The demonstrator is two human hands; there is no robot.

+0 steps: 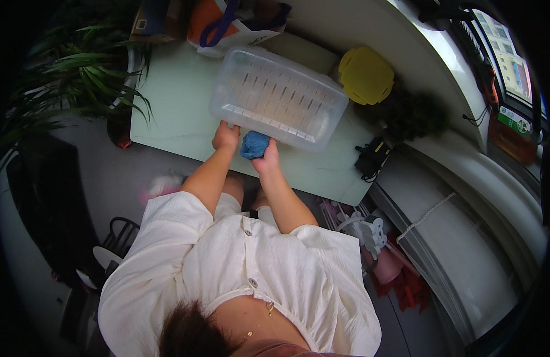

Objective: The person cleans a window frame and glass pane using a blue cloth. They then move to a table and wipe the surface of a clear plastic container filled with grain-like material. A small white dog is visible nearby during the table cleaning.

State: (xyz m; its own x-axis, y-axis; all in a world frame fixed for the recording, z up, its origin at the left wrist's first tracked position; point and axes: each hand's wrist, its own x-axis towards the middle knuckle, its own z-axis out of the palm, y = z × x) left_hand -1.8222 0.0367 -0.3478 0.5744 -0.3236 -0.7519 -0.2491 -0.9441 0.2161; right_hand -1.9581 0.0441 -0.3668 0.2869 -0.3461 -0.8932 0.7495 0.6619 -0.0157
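A translucent plastic box (279, 96) with rows of slots showing through it lies across the pale tabletop (181, 98) in front of me. My left hand (225, 136) is at the box's near left edge, with its fingertips at or under the rim; how firmly they grip it cannot be told. In my right hand (268, 157) is a bunched blue cloth (254, 145), held just below the near side of the box. The cloth lies between my two hands.
Behind the box stands an orange and white bag (217, 26) with purple handles. A yellow plastic lid or container (367, 76) is at the back right, a black charger-like device (373, 158) at the right edge. A leafy plant (92, 71) overhangs the table's left side.
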